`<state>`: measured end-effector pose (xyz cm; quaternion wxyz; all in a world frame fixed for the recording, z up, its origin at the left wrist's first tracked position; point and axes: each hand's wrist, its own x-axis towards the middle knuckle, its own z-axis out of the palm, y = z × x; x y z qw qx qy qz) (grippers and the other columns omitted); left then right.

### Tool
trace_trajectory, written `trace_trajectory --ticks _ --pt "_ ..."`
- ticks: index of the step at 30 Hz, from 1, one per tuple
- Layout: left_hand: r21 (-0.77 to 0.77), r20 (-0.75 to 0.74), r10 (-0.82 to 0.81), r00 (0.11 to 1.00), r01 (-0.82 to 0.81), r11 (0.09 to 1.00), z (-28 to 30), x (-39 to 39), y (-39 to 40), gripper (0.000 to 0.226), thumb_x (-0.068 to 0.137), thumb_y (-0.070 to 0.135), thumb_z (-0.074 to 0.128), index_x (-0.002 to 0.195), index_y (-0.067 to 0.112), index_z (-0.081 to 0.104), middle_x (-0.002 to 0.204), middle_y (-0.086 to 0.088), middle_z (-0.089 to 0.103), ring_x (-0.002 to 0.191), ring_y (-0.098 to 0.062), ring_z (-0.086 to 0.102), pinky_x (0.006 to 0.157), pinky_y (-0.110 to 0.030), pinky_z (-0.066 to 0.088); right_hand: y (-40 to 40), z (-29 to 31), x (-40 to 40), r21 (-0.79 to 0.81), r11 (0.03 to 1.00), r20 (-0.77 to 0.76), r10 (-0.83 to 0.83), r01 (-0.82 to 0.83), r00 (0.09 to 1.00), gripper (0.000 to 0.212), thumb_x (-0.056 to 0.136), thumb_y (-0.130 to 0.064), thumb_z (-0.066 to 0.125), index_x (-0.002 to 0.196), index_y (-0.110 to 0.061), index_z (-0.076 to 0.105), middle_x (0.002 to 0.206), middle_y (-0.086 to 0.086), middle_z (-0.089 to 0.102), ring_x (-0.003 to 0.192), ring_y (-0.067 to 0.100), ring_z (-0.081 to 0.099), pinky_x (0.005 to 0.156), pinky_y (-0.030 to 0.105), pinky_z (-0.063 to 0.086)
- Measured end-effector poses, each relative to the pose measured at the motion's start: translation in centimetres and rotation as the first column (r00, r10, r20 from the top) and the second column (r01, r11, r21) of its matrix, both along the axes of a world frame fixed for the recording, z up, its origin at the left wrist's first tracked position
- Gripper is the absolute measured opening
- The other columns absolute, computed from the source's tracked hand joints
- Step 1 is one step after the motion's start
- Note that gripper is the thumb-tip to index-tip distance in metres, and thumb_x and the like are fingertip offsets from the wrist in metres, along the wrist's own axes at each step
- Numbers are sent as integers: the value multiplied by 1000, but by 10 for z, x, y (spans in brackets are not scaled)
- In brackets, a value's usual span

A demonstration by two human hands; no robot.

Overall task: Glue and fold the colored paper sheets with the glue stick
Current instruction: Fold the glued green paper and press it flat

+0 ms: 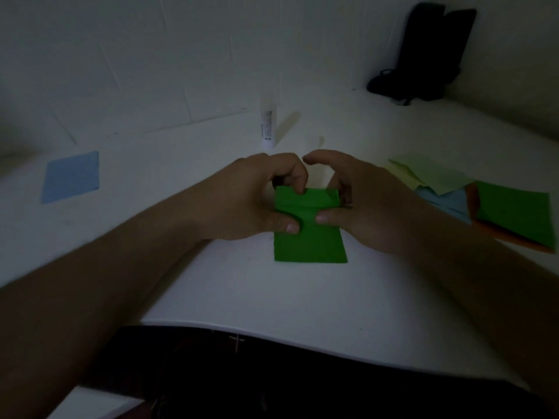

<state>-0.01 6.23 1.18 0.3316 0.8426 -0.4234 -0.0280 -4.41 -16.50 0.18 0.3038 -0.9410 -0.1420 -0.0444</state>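
Note:
A dark green paper sheet (310,243) lies on the white table (272,291) in the middle, its far edge folded over toward me. My left hand (257,198) pinches that folded edge, thumb pressing on top and fingers curled at the far side. On the sheet's right side, my right hand (363,201) holds the same fold with its thumb flat on the paper. A white glue stick (267,124) stands upright and capped just beyond my hands. A light blue sheet (71,176) lies flat at the far left.
A loose pile of sheets (484,204) in pale green, blue, orange and dark green lies at the right. A dark bag (423,55) leans in the far right corner against the wall. The table's near edge curves just above my lap.

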Motion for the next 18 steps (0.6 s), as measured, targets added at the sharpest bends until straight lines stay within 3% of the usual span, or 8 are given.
trace_trajectory --ticks 2,5,12,15,18 --pt "-10 1 -14 1000 14 1000 1 -1 -7 43 73 23 90 94 35 54 94 16 58 92 -5 55 77 -17 44 5 -1 0 2 1000 6 11 -11 1000 80 83 -27 81 147 -47 37 86 -14 59 75 -5 57 60 11 33" --pt "-5 1 -20 1000 20 1000 -1 -1 -9 41 75 22 89 93 35 55 93 18 59 89 2 53 75 -10 40 6 -1 1 -2 1000 12 8 -8 1000 79 84 -28 81 145 -49 37 86 -14 60 76 -1 58 65 20 38" --pt "9 43 13 999 -14 1000 -1 4 -2 40 76 20 89 99 26 56 96 10 60 93 -12 57 80 -29 47 0 1 2 2 1000 -17 -19 19 1000 81 82 -33 82 145 -51 36 91 -13 61 81 1 58 70 26 42" --pt "12 108 24 994 -25 1000 -5 6 -9 40 79 21 85 99 30 52 91 14 59 87 -10 57 77 -32 48 7 -1 3 -21 1000 29 -12 13 999 81 83 -37 80 148 -48 33 93 -17 59 84 -1 56 74 30 44" --pt "1 142 64 988 -64 998 -8 9 -5 41 80 24 84 103 35 51 94 19 61 91 -5 56 81 -32 49 1 -2 5 -13 998 53 -66 67 996 75 84 -28 80 143 -49 39 82 -9 60 72 1 56 68 27 39"
